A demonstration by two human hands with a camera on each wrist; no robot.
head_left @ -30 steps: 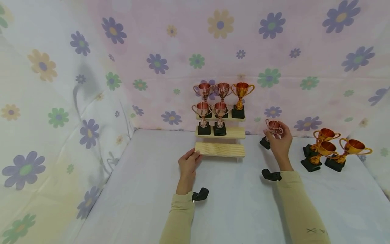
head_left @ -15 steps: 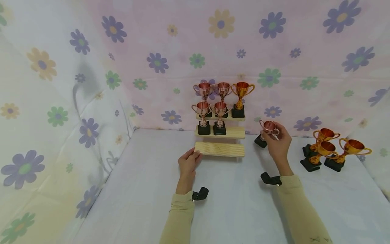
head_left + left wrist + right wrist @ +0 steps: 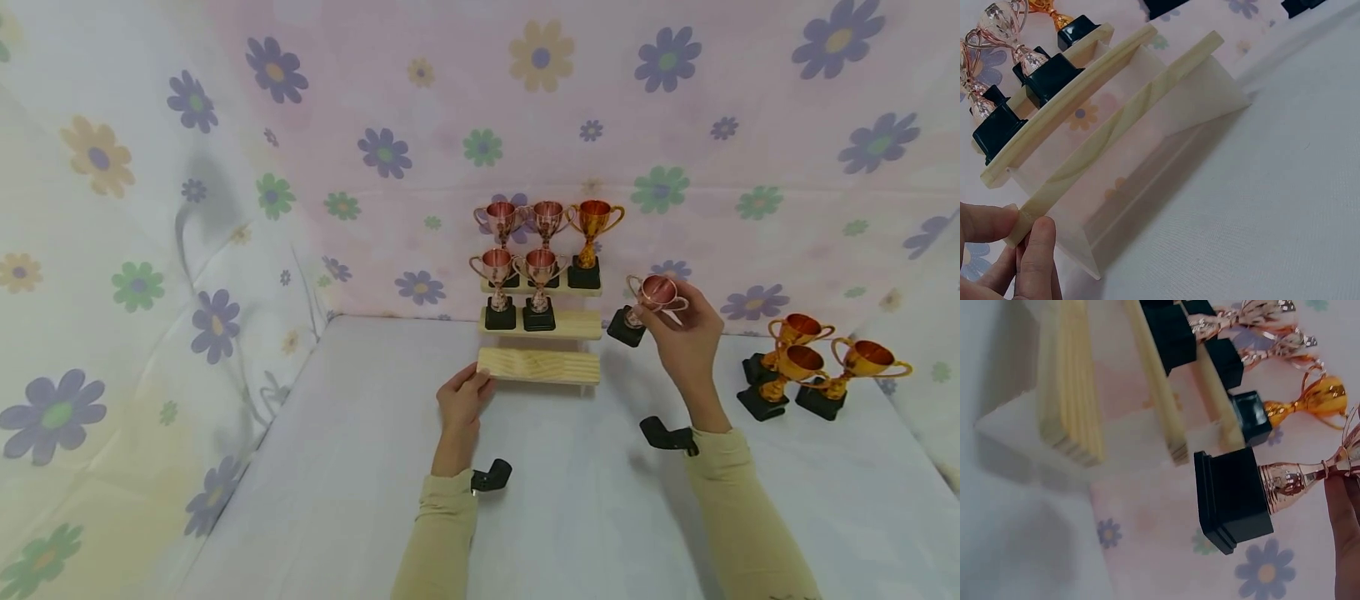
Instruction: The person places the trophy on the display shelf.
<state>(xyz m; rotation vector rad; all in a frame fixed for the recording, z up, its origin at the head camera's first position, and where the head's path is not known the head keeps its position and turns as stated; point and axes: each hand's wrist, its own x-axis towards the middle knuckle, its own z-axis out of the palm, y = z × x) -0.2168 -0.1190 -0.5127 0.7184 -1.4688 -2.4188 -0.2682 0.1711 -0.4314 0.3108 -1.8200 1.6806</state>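
My right hand (image 3: 688, 337) holds a rose-gold trophy cup (image 3: 658, 292) by its stem, tilted, its black base (image 3: 1235, 497) hanging off the table just right of the shelf. With thumb and fingers, my left hand (image 3: 459, 406) pinches the left end of the lowest board (image 3: 540, 367) of a three-step wooden shelf. On the middle board (image 3: 579, 323) stand two rose-gold trophies (image 3: 541, 271), with bare wood at the right. The top board carries two more rose-gold trophies and a gold trophy (image 3: 594, 221) at its right end. Nothing stands on the lowest board.
Three gold trophies (image 3: 867, 360) stand grouped on the white table (image 3: 570, 500) to the right of my right hand. Clear side panels (image 3: 1210, 94) carry the boards. A flowered cloth (image 3: 450, 100) hangs behind the table and along its sides.
My right hand has moved left and lifted the rose-gold trophy toward the shelf's right side, the base swinging leftward. The left hand keeps its hold on the lowest board.
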